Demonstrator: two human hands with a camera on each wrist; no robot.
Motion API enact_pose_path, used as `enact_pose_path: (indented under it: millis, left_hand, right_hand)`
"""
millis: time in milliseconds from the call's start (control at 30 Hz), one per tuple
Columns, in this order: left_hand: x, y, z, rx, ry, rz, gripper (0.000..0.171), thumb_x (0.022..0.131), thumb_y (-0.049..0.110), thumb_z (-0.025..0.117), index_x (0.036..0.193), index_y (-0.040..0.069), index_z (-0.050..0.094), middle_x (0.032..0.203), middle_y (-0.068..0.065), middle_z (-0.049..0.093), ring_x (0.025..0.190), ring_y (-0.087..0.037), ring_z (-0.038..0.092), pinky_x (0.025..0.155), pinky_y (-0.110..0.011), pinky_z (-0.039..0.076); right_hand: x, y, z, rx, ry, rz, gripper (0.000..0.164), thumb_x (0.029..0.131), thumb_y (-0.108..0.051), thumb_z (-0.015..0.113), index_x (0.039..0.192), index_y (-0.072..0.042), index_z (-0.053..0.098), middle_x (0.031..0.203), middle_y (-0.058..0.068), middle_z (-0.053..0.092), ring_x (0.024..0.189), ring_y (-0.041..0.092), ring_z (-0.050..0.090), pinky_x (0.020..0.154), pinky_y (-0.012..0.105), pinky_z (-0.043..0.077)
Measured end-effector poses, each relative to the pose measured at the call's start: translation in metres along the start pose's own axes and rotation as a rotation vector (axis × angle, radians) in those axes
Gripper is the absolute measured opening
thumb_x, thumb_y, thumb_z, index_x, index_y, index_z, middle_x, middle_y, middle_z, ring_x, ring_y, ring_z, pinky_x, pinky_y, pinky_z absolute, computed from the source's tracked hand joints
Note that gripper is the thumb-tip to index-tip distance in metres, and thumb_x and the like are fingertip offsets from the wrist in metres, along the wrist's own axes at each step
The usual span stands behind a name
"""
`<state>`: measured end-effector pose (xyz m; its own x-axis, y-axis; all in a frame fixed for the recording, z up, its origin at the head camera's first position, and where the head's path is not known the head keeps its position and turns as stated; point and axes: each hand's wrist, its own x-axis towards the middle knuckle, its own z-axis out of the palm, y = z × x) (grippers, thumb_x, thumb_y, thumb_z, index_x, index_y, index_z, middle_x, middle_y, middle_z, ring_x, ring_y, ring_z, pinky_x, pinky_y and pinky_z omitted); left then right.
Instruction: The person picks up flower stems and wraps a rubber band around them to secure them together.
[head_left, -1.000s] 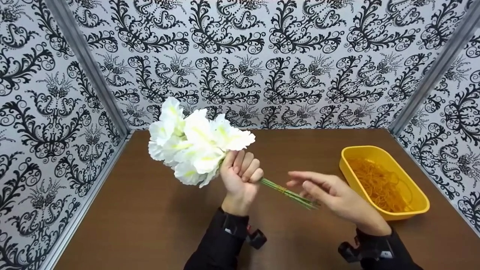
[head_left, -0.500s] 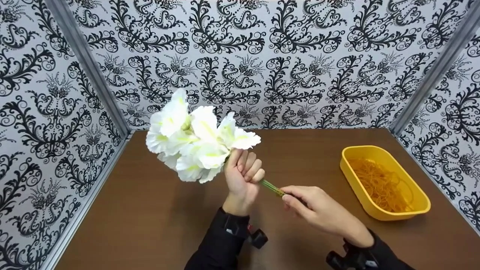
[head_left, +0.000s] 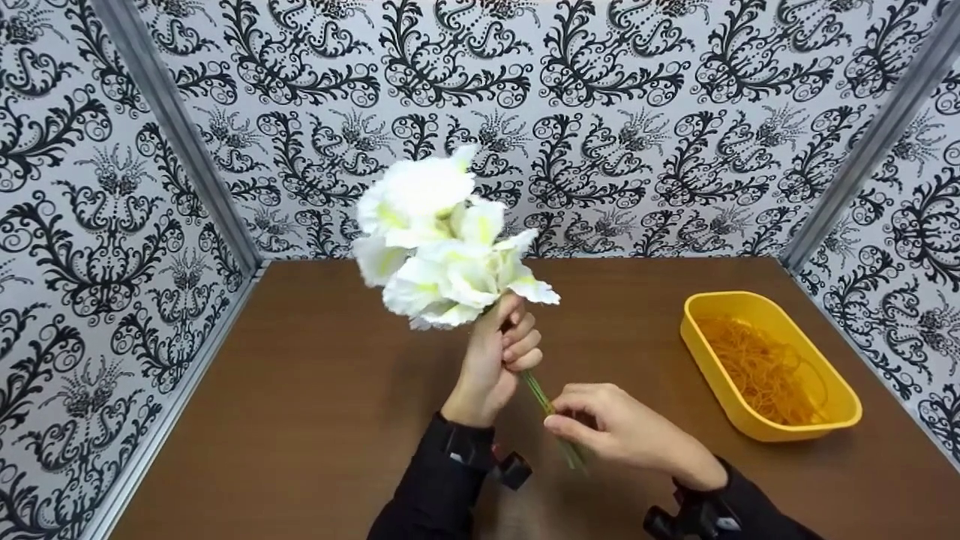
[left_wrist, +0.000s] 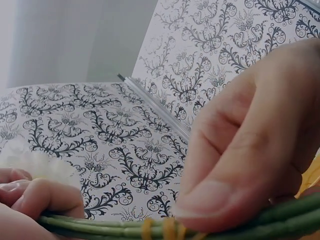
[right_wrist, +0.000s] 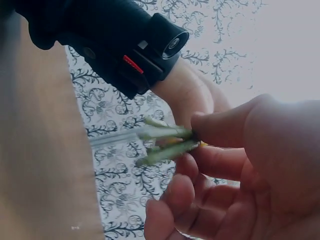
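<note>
A bunch of white flowers [head_left: 442, 247] with yellow-green centres is held up over the table, tilted with its blooms to the upper left. My left hand [head_left: 499, 360] grips the green stems [left_wrist: 115, 227] just under the blooms, fingers curled round them. Lower down, my right hand [head_left: 622, 427] pinches the stems between thumb and index finger. There, yellow rubber bands [left_wrist: 167, 229] are wound round the stems, in contact with my right thumb in the left wrist view. Cut stem ends [right_wrist: 167, 152] stick out past my right fingers, blurred in the right wrist view.
A yellow plastic tub [head_left: 701, 349] stands on the brown table [head_left: 315, 420] at the right, with a tangle of amber rubber bands [head_left: 757, 367] inside. Patterned black-and-white panels [head_left: 480, 127] enclose the table at the back and sides.
My right hand has come from beside the stems to pinch them at the rubber bands. The bunch has swung more upright, its blooms moving right and up. The tub stays put.
</note>
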<state>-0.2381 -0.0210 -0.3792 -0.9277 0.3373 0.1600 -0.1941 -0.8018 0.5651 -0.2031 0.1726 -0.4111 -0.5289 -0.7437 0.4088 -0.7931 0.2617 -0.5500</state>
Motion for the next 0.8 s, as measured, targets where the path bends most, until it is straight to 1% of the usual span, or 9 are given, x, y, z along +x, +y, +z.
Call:
enact_pose_path:
  millis: [100,200,300,367,500,567,667,733,800]
  left_hand:
    - [0.002,-0.001,-0.002,0.047,-0.009,-0.047,0.033,0.107,0.019,0.042,0.074,0.016,0.042,0.054,0.01,0.029,0.04,0.002,0.029,0.04,-0.014,0.017]
    - [0.003,-0.001,-0.004,0.114,-0.03,-0.073,0.032,0.108,0.023,0.044,0.077,0.014,0.043,0.056,0.009,0.029,0.042,0.0,0.03,0.042,-0.015,0.019]
    - [0.003,0.0,-0.005,0.217,-0.032,-0.077,0.033,0.108,0.03,0.049,0.08,0.013,0.044,0.059,0.006,0.03,0.045,-0.003,0.031,0.043,-0.018,0.022]
    - [0.002,0.0,-0.005,0.297,-0.013,-0.075,0.034,0.106,0.034,0.053,0.08,0.013,0.046,0.061,0.004,0.033,0.047,-0.006,0.033,0.045,-0.019,0.025]
    - [0.0,0.002,-0.004,0.488,0.049,-0.05,0.038,0.102,0.039,0.059,0.077,0.011,0.05,0.065,0.0,0.042,0.051,-0.012,0.04,0.047,-0.023,0.038]
    - [-0.001,0.003,-0.003,0.583,0.054,-0.023,0.039,0.103,0.037,0.059,0.076,0.01,0.052,0.067,-0.001,0.047,0.054,-0.014,0.045,0.051,-0.025,0.043]
    - [-0.001,0.003,-0.002,0.713,0.025,0.02,0.03,0.105,0.033,0.056,0.085,0.009,0.054,0.07,-0.003,0.051,0.06,-0.015,0.049,0.059,-0.026,0.045]
    - [-0.001,0.002,-0.002,0.797,-0.01,0.054,0.023,0.106,0.029,0.055,0.095,0.009,0.054,0.073,-0.003,0.051,0.065,-0.016,0.05,0.064,-0.027,0.044]
    - [-0.002,0.001,-0.001,0.882,-0.039,0.075,0.019,0.106,0.027,0.054,0.106,0.008,0.054,0.076,-0.003,0.052,0.07,-0.016,0.052,0.068,-0.028,0.042]
  right_hand:
    - [0.001,0.003,0.003,0.043,-0.032,-0.011,0.01,0.102,-0.014,0.061,0.096,-0.017,0.068,0.083,-0.008,0.061,0.073,0.002,0.054,0.061,0.022,0.049]
    - [0.001,0.004,0.006,0.092,-0.051,0.002,0.012,0.102,-0.014,0.061,0.091,-0.017,0.065,0.078,-0.007,0.057,0.069,0.001,0.05,0.058,0.019,0.045]
    - [0.002,0.003,0.008,0.135,-0.056,0.028,0.014,0.102,-0.013,0.061,0.088,-0.016,0.062,0.073,-0.008,0.051,0.065,-0.001,0.045,0.057,0.015,0.038]
    - [0.002,0.002,0.009,0.164,-0.055,0.054,0.014,0.102,-0.014,0.061,0.088,-0.016,0.061,0.071,-0.008,0.048,0.063,-0.001,0.043,0.057,0.014,0.035]
    - [0.002,0.0,0.011,0.202,-0.043,0.087,0.012,0.102,-0.015,0.061,0.09,-0.016,0.063,0.071,-0.008,0.048,0.062,-0.001,0.042,0.056,0.016,0.036]
    - [0.002,-0.001,0.013,0.224,-0.038,0.095,0.01,0.102,-0.015,0.061,0.092,-0.015,0.064,0.071,-0.008,0.049,0.062,-0.002,0.043,0.056,0.017,0.038]
    - [0.002,-0.001,0.014,0.226,-0.015,0.104,0.009,0.102,-0.014,0.062,0.094,-0.015,0.065,0.072,-0.007,0.051,0.064,-0.001,0.045,0.056,0.018,0.04]
    - [0.003,-0.001,0.013,0.219,0.005,0.14,0.008,0.102,-0.017,0.062,0.095,-0.016,0.065,0.074,-0.009,0.053,0.065,0.0,0.047,0.057,0.02,0.042]
    - [0.003,0.0,0.012,0.206,0.024,0.193,0.008,0.102,-0.02,0.062,0.096,-0.017,0.066,0.075,-0.01,0.053,0.065,0.002,0.048,0.057,0.021,0.042]
